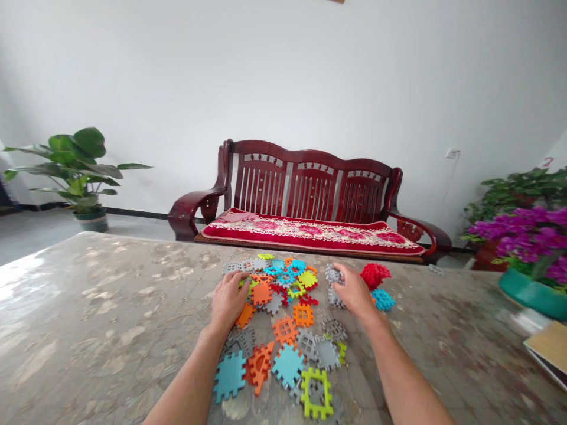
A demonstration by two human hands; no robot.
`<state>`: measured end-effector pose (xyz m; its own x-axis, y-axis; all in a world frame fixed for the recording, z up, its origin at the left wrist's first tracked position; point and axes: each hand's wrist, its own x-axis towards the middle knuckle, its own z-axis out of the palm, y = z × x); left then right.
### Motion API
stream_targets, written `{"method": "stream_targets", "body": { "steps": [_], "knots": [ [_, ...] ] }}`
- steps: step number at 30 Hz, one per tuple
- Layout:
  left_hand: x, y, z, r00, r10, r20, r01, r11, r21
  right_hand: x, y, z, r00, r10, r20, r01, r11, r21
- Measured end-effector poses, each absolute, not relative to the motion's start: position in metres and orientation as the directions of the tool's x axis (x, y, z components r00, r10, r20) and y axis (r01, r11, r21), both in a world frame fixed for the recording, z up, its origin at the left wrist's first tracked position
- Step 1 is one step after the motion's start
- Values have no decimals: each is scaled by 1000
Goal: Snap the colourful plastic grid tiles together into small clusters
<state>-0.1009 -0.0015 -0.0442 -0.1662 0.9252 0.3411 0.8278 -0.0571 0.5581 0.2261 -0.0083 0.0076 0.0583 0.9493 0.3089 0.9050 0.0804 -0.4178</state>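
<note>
A heap of flat interlocking plastic tiles (283, 330) in orange, blue, grey, red and lime lies on a marbled table (88, 307). My left hand (228, 301) rests palm down on tiles at the heap's left edge, fingers curled over a lime and an orange piece. My right hand (352, 290) is closed around a grey block of joined tiles (333, 282). Just beyond it sit a red joined block (374, 274) and a blue tile (383, 299).
A dark red wooden bench (305, 200) with a floral cushion stands behind the table against a white wall. A leafy potted plant (80, 174) is far left. Purple flowers in a green pot (531, 265) and a book (549, 348) occupy the table's right side.
</note>
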Motion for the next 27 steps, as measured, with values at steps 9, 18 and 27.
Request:
{"method": "stream_targets", "body": {
  "steps": [9,18,27],
  "knots": [
    [-101,-1,-45,-148,922,358,837,-77,542,262,20,10,-3,974,225,970,57,-236],
    [-101,-1,-44,-152,927,343,838,-63,542,266,28,9,-41,981,188,977,79,-199],
    [-101,-2,-44,-159,929,334,835,-54,548,243,10,11,-60,967,249,945,136,-297]
  ]
}}
